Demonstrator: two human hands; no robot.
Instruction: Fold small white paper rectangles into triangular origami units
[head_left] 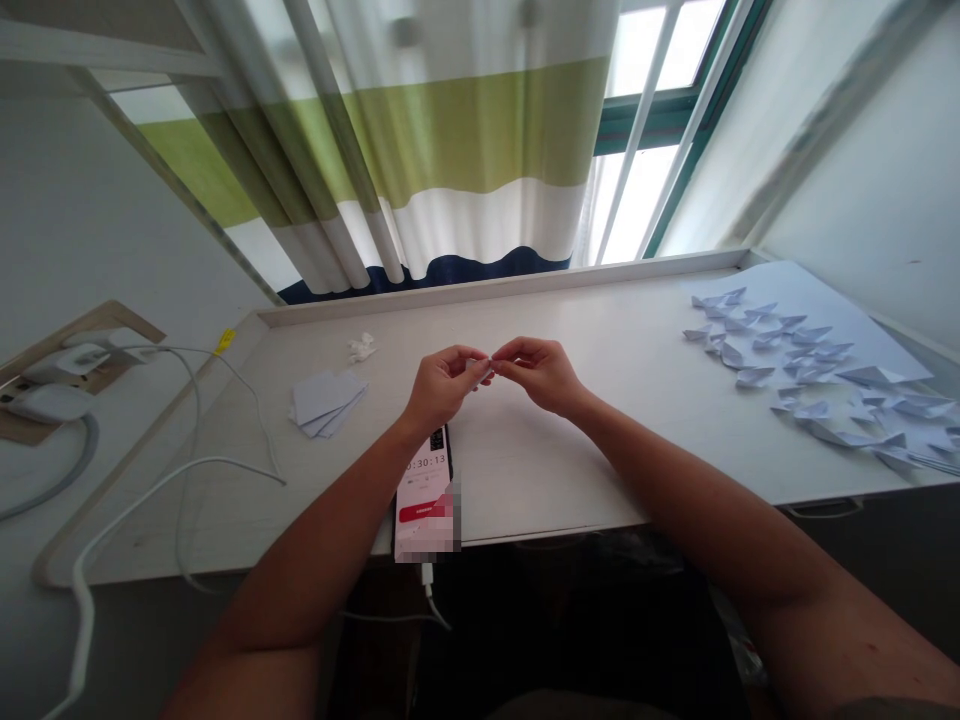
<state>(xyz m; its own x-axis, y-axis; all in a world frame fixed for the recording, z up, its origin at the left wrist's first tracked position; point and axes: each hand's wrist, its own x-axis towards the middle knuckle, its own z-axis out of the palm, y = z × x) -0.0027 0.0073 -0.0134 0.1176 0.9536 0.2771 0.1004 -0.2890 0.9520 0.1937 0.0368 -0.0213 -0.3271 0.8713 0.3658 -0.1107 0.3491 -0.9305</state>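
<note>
Over the middle of the white desk point(525, 480), my left hand point(441, 385) pinches a small piece of folded white paper point(483, 371) between thumb and fingers. My right hand point(546, 377) meets it from the other side, its thumb and fingertips closed at the paper's edge. Most of the paper is hidden by the fingers, so its folded shape cannot be made out. Left of the hands lies a loose stack of white paper sheets point(324, 402), with a crumpled bit of paper point(361, 347) behind it.
Many small folded paper shapes point(814, 362) cover the desk's right side, some on a large white sheet point(810, 290). A phone point(424, 500) lies partly under my left forearm, plugged into a cable point(427, 575). White cables point(161, 480) run from wall sockets at left. A curtain point(480, 140) hangs behind.
</note>
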